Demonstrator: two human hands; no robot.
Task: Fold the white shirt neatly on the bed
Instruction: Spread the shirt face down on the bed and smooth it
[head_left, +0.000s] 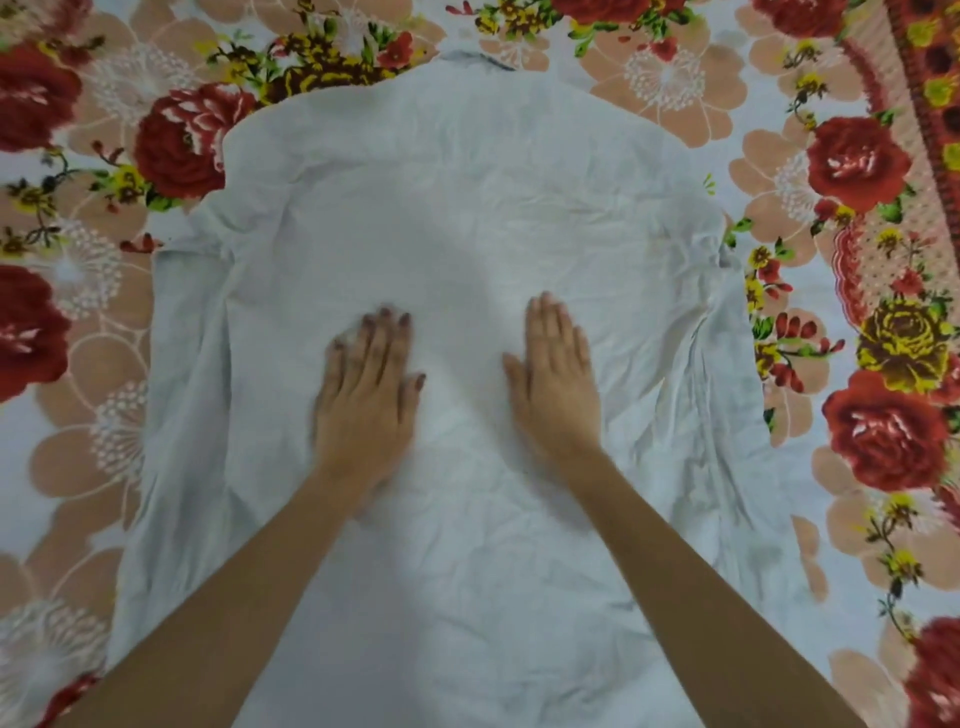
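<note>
Left hand (366, 395) and right hand (556, 387) both lie flat, fingers straight, palms pressed on the white shirt (467, 208), which is spread back-up, wrinkled, across the floral bedsheet (857, 260).

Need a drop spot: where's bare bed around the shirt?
Bare floral sheet left of the white shirt, right of it up to the red border, and beyond the collar. Crowded: mid-shirt, left hand and right hand flat on it.

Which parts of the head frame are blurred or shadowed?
Head view: left hand is motion-smeared at the fingers, right hand sharper; a soft shadow darkens the white shirt between the hands; wide-angle distortion bends the floral bedsheet at the edges.
</note>
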